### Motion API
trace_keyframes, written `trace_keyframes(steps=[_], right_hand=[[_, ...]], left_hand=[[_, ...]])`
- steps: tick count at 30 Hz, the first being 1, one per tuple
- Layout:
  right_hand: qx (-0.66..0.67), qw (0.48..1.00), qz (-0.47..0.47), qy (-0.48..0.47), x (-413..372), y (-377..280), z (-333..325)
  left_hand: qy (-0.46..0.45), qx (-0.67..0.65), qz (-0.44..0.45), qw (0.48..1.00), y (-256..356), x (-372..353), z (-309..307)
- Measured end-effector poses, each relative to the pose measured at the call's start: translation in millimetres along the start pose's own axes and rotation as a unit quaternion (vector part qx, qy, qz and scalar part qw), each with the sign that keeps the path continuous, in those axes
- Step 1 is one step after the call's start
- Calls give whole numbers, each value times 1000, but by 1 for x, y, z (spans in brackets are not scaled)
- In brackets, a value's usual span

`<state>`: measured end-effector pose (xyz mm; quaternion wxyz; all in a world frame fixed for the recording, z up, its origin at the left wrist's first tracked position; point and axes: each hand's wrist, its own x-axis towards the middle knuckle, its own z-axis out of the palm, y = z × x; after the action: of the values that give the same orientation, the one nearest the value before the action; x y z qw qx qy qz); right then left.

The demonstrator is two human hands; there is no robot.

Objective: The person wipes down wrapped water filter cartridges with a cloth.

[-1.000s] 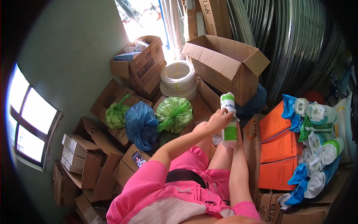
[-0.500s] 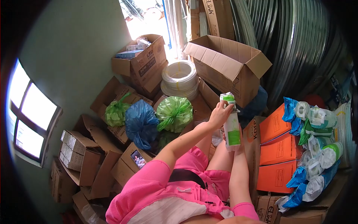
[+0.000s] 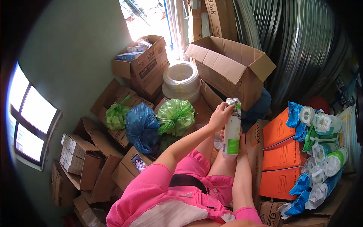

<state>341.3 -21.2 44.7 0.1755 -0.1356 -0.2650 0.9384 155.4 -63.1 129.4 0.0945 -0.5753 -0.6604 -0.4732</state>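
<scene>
A long white-and-green plastic-wrapped pack (image 3: 232, 130) stands slanted in front of my knees; what is inside it I cannot make out. The fingers of my left hand (image 3: 221, 116) are closed on its upper end, near the gathered wrapping. From behind and below, my right hand (image 3: 242, 140) grips the lower half, partly hidden by the pack, with fingertips showing at its left side.
Tied green bags (image 3: 176, 117) and a blue bag (image 3: 142, 126) sit ahead on the left. Beyond are an open carton (image 3: 227, 68) and coiled white tubing (image 3: 181, 81). Orange boxes (image 3: 278, 159) and wrapped packs (image 3: 328, 124) lie right. A phone (image 3: 139, 162) rests on a carton.
The pack has turned in my hands, its lower end swinging left and its printed side showing more. My left hand has shifted slightly and still grips the top end.
</scene>
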Motion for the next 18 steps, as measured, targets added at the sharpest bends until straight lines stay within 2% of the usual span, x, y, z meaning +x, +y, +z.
trace_keyframes(steps=[2, 4, 5, 7, 11, 14, 16, 18], right_hand=[[-90, 995, -30, 18, 22, 15, -62], [-8, 997, -72, 36, 13, 16, -35], [34, 994, -95, 46, 10, 15, -23], [5, 987, -131, 91, 15, 17, -21], [89, 979, -116, 142, 20, 7, -9], [93, 987, -77, 107, 24, 10, 4], [85, 994, -24, 58, 26, 14, 9], [72, 996, 59, -8, 26, 12, 13]], left_hand=[[-51, -12, -14, 999, 2, -10, 8], [-66, -18, 76, 995, 12, -29, 10], [-103, 0, 119, 988, 22, -37, 4], [-149, 39, 203, 967, 31, -53, -9], [-184, -25, 332, 925, 26, -60, -27], [-228, 49, 411, 881, 18, -44, -34], [-214, 97, 402, 885, 12, -21, -35], [-213, 108, 318, 918, -12, -5, -18]])
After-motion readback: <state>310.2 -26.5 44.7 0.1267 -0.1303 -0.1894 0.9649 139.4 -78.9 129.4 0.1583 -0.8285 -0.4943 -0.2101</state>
